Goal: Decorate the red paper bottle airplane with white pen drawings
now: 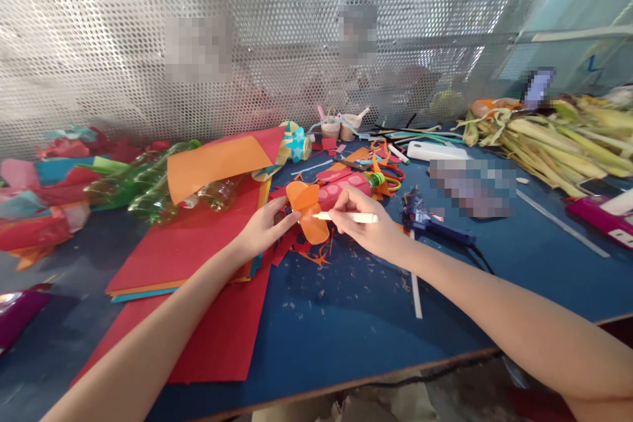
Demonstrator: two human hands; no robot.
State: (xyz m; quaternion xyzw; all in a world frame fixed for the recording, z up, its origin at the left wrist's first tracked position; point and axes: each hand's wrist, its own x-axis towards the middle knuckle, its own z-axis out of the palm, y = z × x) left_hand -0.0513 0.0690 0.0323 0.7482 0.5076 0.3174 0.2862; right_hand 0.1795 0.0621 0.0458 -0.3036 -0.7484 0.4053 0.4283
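My left hand (267, 227) pinches the left side of an orange paper flower (307, 201) with rounded petals, thumb on its front. In my right hand (363, 223) is a white marker (356, 217), gripped like a pen, its tip pointing left at the flower's middle. Whether the tip touches the paper I cannot tell. Just behind both hands lies a bottle wrapped in red paper with pink spots (341, 191), its green neck to the right. Red and orange paper scraps (316, 252) lie beneath the flower.
Stacked red paper sheets (198, 244) and green plastic bottles (163, 184) are on the left. A blue glue gun (435, 227) with a cord lies right of my right hand. Scissors (394, 181) sit behind it. Corn husks (554, 138) are piled far right; a perforated metal screen (287, 26) stands behind.
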